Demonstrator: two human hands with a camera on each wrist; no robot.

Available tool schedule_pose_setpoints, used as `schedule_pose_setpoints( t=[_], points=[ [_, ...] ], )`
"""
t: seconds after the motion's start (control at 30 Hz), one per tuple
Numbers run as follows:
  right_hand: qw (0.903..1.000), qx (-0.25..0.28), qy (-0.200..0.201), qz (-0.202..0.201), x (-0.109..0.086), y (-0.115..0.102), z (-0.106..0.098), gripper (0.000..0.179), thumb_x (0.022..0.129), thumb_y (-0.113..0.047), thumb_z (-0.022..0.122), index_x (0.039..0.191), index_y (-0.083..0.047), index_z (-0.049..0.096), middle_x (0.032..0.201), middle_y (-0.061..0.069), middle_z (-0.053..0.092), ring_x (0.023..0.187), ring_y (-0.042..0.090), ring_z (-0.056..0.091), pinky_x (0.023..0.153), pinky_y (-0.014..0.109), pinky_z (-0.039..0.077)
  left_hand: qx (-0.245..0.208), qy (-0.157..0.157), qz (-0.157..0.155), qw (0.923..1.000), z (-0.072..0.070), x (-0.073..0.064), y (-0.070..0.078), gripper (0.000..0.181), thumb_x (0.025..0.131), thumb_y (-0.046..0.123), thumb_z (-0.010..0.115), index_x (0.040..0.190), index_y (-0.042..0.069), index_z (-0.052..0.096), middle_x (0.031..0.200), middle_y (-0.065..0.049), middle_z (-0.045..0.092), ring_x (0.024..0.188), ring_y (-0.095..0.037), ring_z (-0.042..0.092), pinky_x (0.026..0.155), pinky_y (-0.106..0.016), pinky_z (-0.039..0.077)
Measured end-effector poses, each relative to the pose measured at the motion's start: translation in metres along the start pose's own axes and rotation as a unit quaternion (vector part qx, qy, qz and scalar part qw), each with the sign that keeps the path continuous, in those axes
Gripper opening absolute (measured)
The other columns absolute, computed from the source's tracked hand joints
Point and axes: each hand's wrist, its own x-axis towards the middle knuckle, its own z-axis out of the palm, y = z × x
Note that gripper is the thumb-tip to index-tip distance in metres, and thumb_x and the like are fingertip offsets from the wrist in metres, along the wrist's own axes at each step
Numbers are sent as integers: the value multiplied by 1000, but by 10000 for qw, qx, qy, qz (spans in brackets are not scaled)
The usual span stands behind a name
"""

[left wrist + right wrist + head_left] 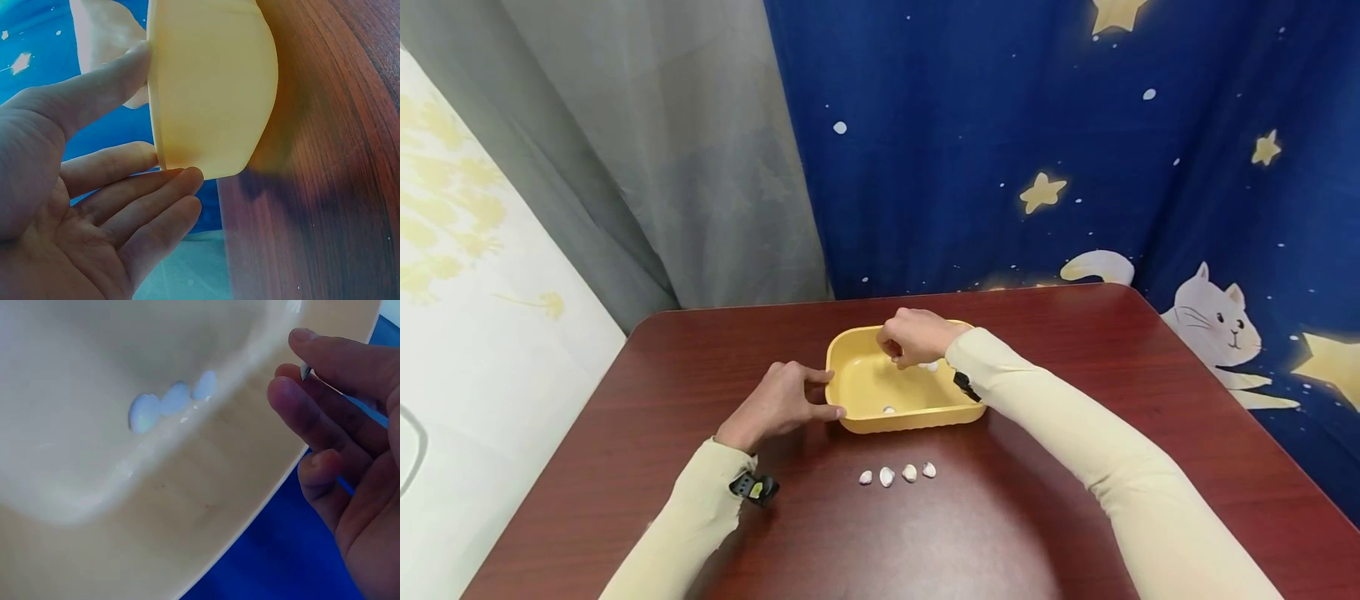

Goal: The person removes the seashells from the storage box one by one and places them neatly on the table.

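Note:
A yellow plastic basin (880, 392) sits on the table. My left hand (778, 404) is at its left end, fingers fairly straight, with thumb and fingertips touching the rim; the left wrist view shows the hand (94, 187) beside the basin wall (212, 87). Over the basin, my right hand (917, 337) pinches a small seashell (305, 372) between thumb and fingers, mostly hidden by them. Three pale seashells (145, 412) lie together on the basin floor in the right wrist view. Another seashell (889, 410) shows by the near wall.
Several small white seashells (887, 477) lie in a row on the dark red wooden table (760, 333), in front of the basin. Behind the table hang a grey curtain (700, 167) and a blue curtain (940, 192) with stars.

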Motion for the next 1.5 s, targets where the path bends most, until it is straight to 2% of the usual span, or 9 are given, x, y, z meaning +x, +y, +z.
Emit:
schedule_pose_setpoints(
  t=[0.43,0.57,0.67,0.8,0.97,1.07,1.23,1.33,1.5],
  points=[
    [9999,-31,41,-147,-24,-13,-24,7,81,-13,77,80,-19,73,76,-9,69,71,7,60,67,24,50,138,5,50,9999,-2,0,0,67,75,40,88,131,8,68,130,-14,70,83,-18,52,65,-27,43],
    [9996,-118,157,-210,-32,-16,-26,7,81,-16,78,79,-21,73,74,-10,68,69,6,59,65,24,50,128,3,98,9999,-1,0,0,67,76,40,87,131,8,68,131,-14,69,81,-18,52,64,-27,43],
    [9991,-185,272,-264,-39,-18,-26,10,80,-17,78,76,-23,71,71,-12,66,68,5,57,63,24,48,151,29,129,9998,-1,0,0,66,76,41,87,130,8,68,131,-13,69,87,-20,55,69,-28,45],
    [9988,-151,382,-281,-48,-21,-26,11,79,-18,78,75,-24,71,69,-13,65,68,4,57,62,24,47,210,60,160,9996,-1,0,-1,66,76,42,87,130,8,68,131,-12,69,93,-22,58,74,-29,45],
    [9984,5,497,-280,-60,-24,-23,7,81,-21,81,80,-22,74,71,-14,66,68,4,58,63,24,49,231,70,105,9997,0,-1,1,66,76,41,87,131,9,68,129,-12,70,88,-20,55,71,-29,44],
    [9974,-6,665,-290,-68,-24,-20,9,80,-23,83,79,-24,74,71,-15,66,67,3,57,63,24,48,206,79,107,9997,-1,-2,1,67,76,41,87,131,9,68,128,-12,71,85,-18,53,69,-28,44],
    [9939,-52,1031,-399,-81,-22,-11,11,78,-24,85,79,-23,74,69,-15,66,67,2,58,65,23,47,233,98,129,9996,-1,-2,2,67,76,42,87,131,9,67,129,-12,71,88,-19,55,72,-29,45],
    [9930,43,1123,-353,-89,-20,-6,11,78,-23,86,80,-22,75,70,-14,66,68,7,62,66,23,47,223,99,110,9996,-1,-3,2,67,76,42,87,131,9,67,129,-12,70,90,-20,56,74,-29,45],
    [9927,241,1168,-154,-105,-19,0,10,79,-23,85,84,-22,77,73,-14,66,72,10,64,66,22,47,103,58,79,9999,-1,-3,2,68,76,40,87,133,8,66,130,-13,70,86,-19,56,69,-27,46]
  ],
)
